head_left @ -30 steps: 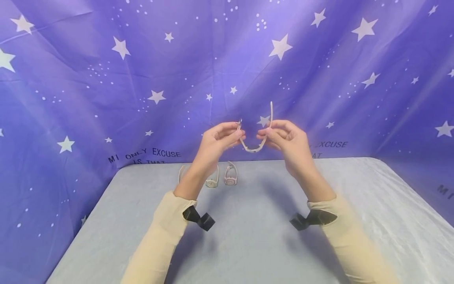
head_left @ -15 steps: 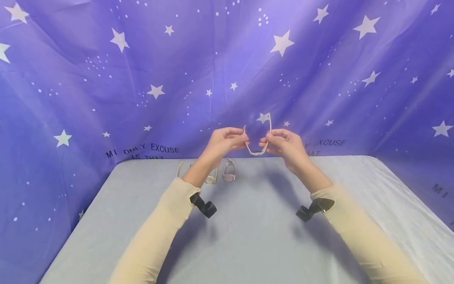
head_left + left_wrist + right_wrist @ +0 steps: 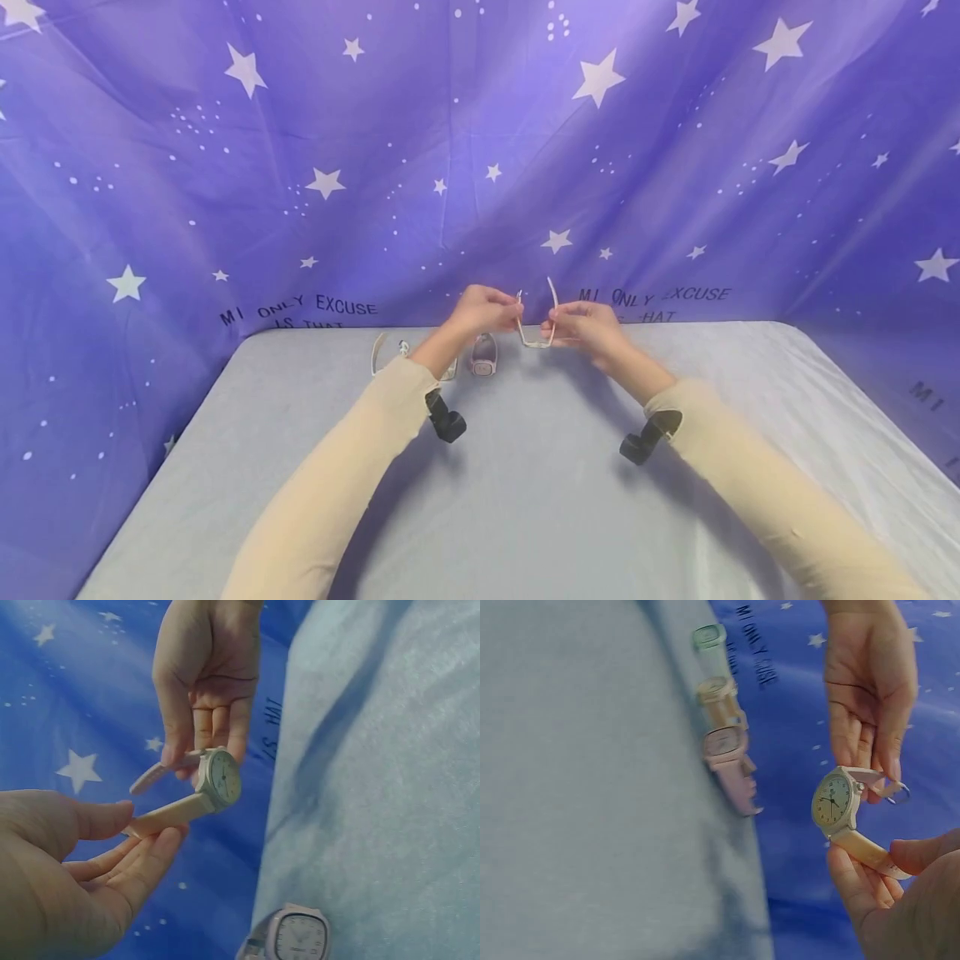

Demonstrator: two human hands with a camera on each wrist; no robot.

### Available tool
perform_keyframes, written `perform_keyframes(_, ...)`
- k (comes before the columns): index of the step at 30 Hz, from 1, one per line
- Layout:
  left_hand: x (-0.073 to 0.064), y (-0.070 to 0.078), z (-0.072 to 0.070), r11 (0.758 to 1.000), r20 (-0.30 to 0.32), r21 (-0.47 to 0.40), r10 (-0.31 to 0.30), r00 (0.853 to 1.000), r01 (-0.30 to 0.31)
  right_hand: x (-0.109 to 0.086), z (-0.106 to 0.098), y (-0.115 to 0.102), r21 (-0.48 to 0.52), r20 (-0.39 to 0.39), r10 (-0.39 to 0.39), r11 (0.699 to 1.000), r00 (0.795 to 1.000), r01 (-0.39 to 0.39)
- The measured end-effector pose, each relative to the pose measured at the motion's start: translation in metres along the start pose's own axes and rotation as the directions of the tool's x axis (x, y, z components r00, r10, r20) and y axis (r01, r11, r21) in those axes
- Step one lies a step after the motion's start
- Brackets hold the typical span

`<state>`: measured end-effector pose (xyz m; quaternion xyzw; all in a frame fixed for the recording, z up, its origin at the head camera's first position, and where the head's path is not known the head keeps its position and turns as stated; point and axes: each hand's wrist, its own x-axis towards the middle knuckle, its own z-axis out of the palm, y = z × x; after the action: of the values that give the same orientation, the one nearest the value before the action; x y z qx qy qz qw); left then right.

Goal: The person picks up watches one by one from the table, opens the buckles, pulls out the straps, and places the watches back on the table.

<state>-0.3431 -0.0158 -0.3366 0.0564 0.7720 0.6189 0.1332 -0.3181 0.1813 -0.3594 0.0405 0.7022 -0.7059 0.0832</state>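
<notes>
A cream-coloured wristwatch (image 3: 536, 344) hangs between both hands, its strap ends raised in a U. My left hand (image 3: 483, 310) pinches the buckle end of the strap, and the metal buckle (image 3: 898, 793) sticks out past the fingers in the right wrist view. Thumb and fingers of my right hand (image 3: 588, 329) pinch the other strap length. The round dial (image 3: 224, 778) with dark hands faces toward the table side in the left wrist view. Near the left forearm, a pink watch (image 3: 483, 367) stands on the table with its strap up.
Beside the pink watch stand a beige watch (image 3: 717, 690) and a pale green watch (image 3: 709, 636), in a row along the far edge; the left arm partly covers them in the head view. A starry purple curtain (image 3: 420, 150) hangs behind the light blue table (image 3: 525, 500).
Both hands have lowered the cream watch toward the table's far edge and come slightly closer together. The raised strap end now leans more to the left. The head view has tilted a little.
</notes>
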Motion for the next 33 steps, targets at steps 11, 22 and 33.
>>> perform_keyframes(11, 0.015, -0.026, 0.017, 0.973, -0.061, 0.208, -0.084, 0.995, 0.095, 0.013, 0.002, 0.034, -0.050, 0.038, 0.062, 0.997, 0.997, -0.060)
perform_keyframes(22, 0.016, -0.027, 0.026, 0.954, -0.086, 0.256, -0.135, 0.987, 0.153, 0.024, -0.003, 0.047, -0.035, 0.084, 0.094, 0.995, 0.992, -0.091)
perform_keyframes(33, 0.019, -0.027, 0.027, 0.933, -0.084, 0.302, -0.181, 0.980, 0.198, 0.024, -0.005, 0.049, -0.036, 0.072, 0.104, 0.994, 0.992, -0.101)
